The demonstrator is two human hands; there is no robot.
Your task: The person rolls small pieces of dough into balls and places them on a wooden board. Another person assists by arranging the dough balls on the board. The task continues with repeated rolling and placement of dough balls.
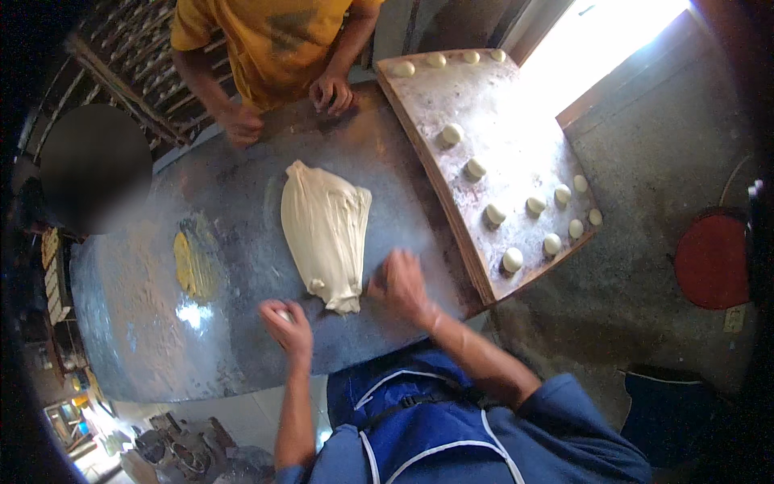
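A long, folded mass of pale dough point(324, 234) lies on the metal table point(226, 177), its narrow end toward me. My left hand point(290, 327) is closed round a small dough piece point(284, 315) just left of that end. Close to the mass's right edge, my right hand point(401, 286) is bent at the fingers and smeared by motion; whether anything is in it is unclear.
A person in a yellow shirt point(270, 40) stands across the table, both hands at its far edge. A wooden board point(476, 105) with several dough balls point(512, 260) adjoins on the right. A yellow smear point(189, 266) marks the left side. A red round object point(709, 262) is beyond the board.
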